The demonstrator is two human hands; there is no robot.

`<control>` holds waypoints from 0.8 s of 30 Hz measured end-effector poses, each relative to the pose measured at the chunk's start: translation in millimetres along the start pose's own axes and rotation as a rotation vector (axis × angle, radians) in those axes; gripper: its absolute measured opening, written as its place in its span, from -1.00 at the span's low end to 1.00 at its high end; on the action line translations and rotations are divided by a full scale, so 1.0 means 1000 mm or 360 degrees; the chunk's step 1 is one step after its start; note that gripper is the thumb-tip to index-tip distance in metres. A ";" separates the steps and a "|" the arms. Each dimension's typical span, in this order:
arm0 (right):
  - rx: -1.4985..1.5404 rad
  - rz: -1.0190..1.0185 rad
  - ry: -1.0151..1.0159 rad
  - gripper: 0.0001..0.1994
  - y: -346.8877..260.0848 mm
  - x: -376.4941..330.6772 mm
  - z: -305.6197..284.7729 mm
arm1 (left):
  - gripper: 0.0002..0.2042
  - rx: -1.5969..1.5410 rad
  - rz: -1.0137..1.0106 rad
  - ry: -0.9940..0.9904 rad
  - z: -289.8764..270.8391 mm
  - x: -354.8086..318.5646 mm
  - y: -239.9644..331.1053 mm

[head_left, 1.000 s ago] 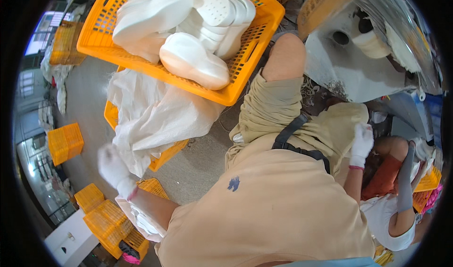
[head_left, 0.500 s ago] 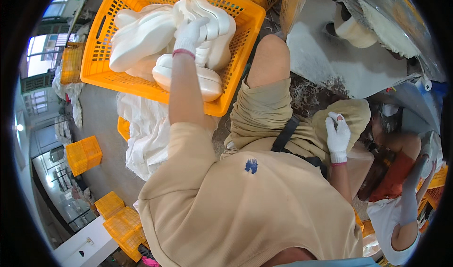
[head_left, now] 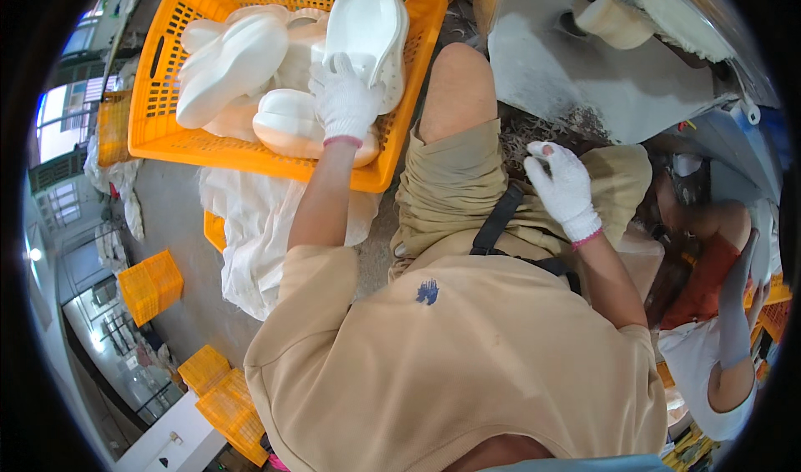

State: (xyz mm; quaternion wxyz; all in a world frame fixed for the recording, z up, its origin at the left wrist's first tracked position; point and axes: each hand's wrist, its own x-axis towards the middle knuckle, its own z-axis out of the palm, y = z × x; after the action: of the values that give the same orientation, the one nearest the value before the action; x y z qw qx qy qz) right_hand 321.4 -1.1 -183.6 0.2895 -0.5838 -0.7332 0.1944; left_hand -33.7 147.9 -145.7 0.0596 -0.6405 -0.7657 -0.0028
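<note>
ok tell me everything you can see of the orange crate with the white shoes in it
The orange crate looks like plastic: open-topped, rectangular, with perforated walls and a handle slot at its left end. White shoes are heaped inside; the left hand reaches over its near rim onto one. Its far edge is partly cropped, its support hidden.

Orange crate [head_left: 209, 157], upper: far side cut off by top edge. White shoe [head_left: 365, 26]: partly hidden behind left grip [head_left: 345, 105]. Lower crate [head_left: 214, 228]: mostly covered by white sheeting [head_left: 254, 238]. Grey machine [head_left: 601, 76]: cropped above. Co-worker [head_left: 688, 372]: head out of view.
</note>
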 end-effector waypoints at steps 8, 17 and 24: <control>0.0811 0.0813 -0.0197 -0.80 -0.009 -0.021 -0.008 | -0.22 -0.1740 0.0097 -0.0795 -0.012 0.048 -0.051; 0.0475 0.0080 -0.0110 -0.58 -0.085 0.053 -0.019 | -0.18 -0.1927 0.0366 -0.0039 -0.009 -0.023 -0.053; 0.1005 -0.0145 -0.0672 -0.03 -0.168 0.160 0.057 | -0.34 -0.3330 -0.0304 -0.0538 -0.036 -0.062 -0.060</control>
State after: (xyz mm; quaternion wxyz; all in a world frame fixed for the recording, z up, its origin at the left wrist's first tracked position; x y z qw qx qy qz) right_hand 135.2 116.0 -90.3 0.3060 -0.3798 -0.7058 0.5138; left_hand -78.3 73.4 -111.1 -0.6282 -0.3024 -0.4278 -0.5752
